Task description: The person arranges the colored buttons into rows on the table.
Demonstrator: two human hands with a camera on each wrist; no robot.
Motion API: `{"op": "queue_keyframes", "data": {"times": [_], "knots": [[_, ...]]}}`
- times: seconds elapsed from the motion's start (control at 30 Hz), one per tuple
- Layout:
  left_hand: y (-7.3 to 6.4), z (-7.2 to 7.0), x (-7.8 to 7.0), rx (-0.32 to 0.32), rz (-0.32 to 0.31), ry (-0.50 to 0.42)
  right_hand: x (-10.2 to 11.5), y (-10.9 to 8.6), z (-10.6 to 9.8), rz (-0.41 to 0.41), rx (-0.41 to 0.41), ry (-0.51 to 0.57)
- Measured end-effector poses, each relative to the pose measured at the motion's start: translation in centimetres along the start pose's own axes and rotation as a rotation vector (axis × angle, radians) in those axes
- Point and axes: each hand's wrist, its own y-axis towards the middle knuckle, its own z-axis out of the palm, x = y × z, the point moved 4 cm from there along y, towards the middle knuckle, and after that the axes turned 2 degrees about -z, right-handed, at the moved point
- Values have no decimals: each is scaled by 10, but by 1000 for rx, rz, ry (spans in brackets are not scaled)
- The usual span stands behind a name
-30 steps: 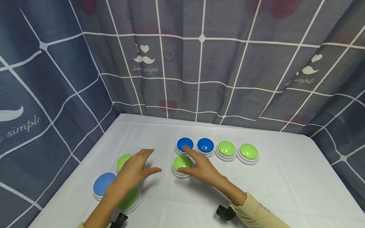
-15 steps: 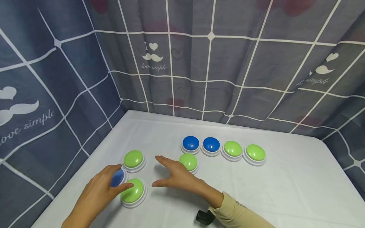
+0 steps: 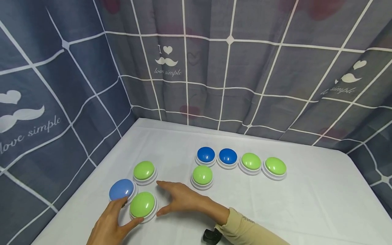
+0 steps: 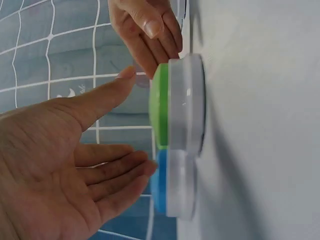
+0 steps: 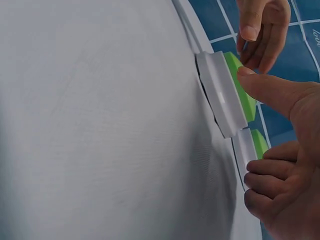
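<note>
A green push button (image 3: 142, 205) with a round white base sits at the front left of the table. At its near left side is my left hand (image 3: 111, 221), thumb and fingers spread apart. My right hand (image 3: 180, 199) reaches in from the right, its thumb and fingertips close to the white base. In the left wrist view the left palm (image 4: 65, 170) faces the green button (image 4: 160, 105) and holds nothing. A blue button (image 3: 121, 189) lies just behind the left fingertips, and another green button (image 3: 144, 170) stands farther back.
To the right, two blue buttons (image 3: 228, 156) and two green ones (image 3: 251, 161) form a row, with a single green button (image 3: 202, 175) in front of its left end. A grid-patterned curtain (image 3: 208, 68) hangs behind the white table (image 3: 306, 204).
Both hands have shifted to the front green button: the right hand leftward from the single green button, the left hand leftward and nearer the person. The buttons stay in place while the head view shifts slightly.
</note>
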Motion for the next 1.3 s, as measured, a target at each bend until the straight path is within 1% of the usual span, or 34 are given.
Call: {"op": "queue_keyframes", "data": {"times": [0.07, 0.13, 0.27, 0.37, 0.53, 0.6, 0.7, 0.77, 0.97, 1.1, 1.17, 1.23, 1.3], "knots": [[0, 5, 3, 22, -41, -5, -1, 1, 1, -5, 3, 2], [-1, 10, 5, 27, -70, -3, -2, 2, 3, -16, 4, 5], [-3, 18, 7, 21, -88, -11, -3, 3, 6, -22, 9, 8], [-1, 23, 8, 26, -64, -15, -4, 4, 8, -22, 15, 8], [5, 29, 12, 81, -43, 24, 0, 8, 13, -51, 40, 8], [6, 30, 14, 92, -28, 38, 1, 9, 14, -57, 41, 5], [9, 29, 14, 80, 16, 44, 2, 11, 17, -65, 28, -11], [10, 29, 14, 77, 33, 44, 3, 12, 18, -77, 16, -25], [15, 26, 8, 85, 33, 67, 5, 14, 21, -113, -17, -67], [14, 20, 3, 61, 48, 74, 5, 12, 19, -130, -44, -58], [12, 18, -2, 36, 71, 65, 4, 8, 17, -141, -59, -35], [12, 15, -9, 0, 111, 42, 3, 1, 12, -138, -83, -5], [13, 13, -20, -53, 178, 4, -1, -8, 4, -123, -109, 36]]}}
